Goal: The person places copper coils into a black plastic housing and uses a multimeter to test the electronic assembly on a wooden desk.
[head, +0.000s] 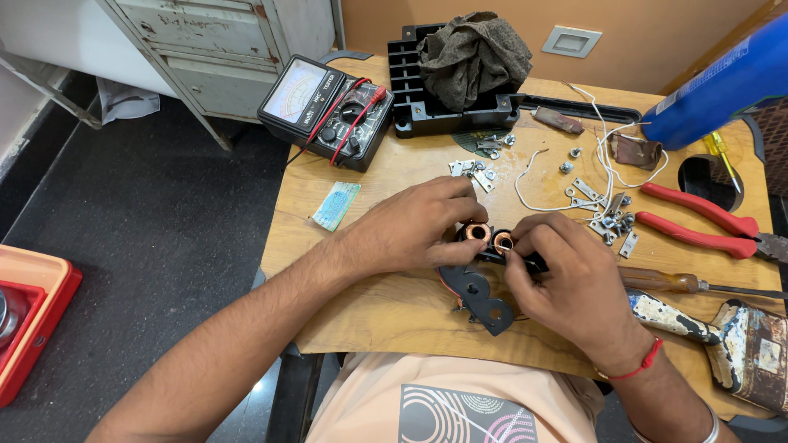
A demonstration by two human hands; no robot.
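Hands: left hand (pixel 419 226), right hand (pixel 566 275) both pinch coil assembly (pixel 488 246) between them

Both hands (pixel 492 246) grip a copper-wound coil assembly (pixel 488 239).

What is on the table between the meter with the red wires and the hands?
In the head view, a small greenish paper slip lies on the bare wooden table between the meter and the left hand.

A repair workshop: multimeter (pixel 327 112), pliers (pixel 706 223), screwdriver (pixel 698 284) and loose screws (pixel 611 223) on a wooden table (pixel 386 312).
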